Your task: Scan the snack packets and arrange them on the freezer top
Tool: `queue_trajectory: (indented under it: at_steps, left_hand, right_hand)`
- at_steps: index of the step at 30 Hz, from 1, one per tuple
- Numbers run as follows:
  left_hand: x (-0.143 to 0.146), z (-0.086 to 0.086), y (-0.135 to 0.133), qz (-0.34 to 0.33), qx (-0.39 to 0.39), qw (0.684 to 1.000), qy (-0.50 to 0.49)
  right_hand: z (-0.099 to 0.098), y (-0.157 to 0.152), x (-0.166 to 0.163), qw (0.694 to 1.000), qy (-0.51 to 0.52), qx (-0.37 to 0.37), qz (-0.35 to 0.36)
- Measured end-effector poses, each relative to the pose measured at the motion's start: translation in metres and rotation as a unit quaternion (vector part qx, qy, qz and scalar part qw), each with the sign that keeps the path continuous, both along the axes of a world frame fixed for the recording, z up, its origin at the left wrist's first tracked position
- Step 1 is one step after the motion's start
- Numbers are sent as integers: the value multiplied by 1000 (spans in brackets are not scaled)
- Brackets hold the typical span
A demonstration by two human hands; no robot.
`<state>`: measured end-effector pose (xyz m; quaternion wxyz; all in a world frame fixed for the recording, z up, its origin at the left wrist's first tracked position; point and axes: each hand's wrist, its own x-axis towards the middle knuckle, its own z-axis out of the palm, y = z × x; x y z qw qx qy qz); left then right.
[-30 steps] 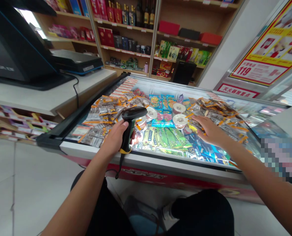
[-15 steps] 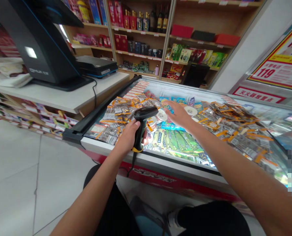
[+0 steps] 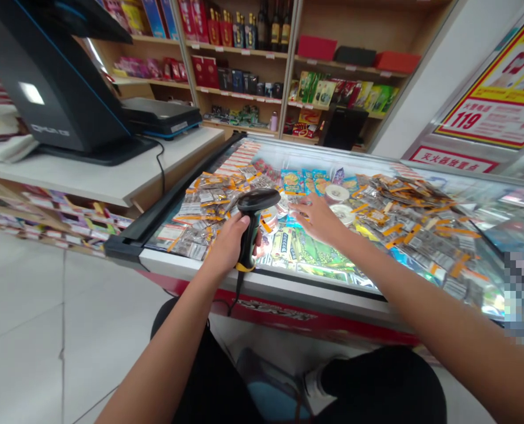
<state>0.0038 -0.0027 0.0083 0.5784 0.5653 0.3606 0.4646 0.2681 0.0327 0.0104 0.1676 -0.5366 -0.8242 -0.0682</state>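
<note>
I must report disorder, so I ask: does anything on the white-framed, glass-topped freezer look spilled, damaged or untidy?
The clear plastic packets with orange edges look untidy: they lie in overlapping heaps on the freezer, left and right, turned different ways. No spill or damage shows.

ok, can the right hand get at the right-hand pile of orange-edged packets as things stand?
Likely yes: the packets lie uncovered to the right of the right hand, and the scanner is on its other side, in the left hand.
</note>
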Motion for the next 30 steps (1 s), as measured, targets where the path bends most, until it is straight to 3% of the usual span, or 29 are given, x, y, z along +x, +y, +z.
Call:
queue_trajectory:
  at_steps: [4, 8, 15, 24, 30]
  left_hand:
    - [3, 9, -5, -8, 7, 999, 39]
    - [5, 16, -10, -11, 26, 995, 96]
    - [6, 8, -8, -23, 20, 995, 90]
    - [12, 7, 5, -72, 30, 985, 154]
    - [14, 3, 8, -63, 37, 984, 163]
  right_hand:
    - [-4, -45, -6, 999, -25, 12, -30]
    - [-6, -66, -25, 994, -53, 26, -90]
    - [0, -75, -50, 994, -57, 11, -96]
    - [-1, -75, -51, 993, -54, -6, -100]
    - [-4, -74, -49, 994, -47, 5, -100]
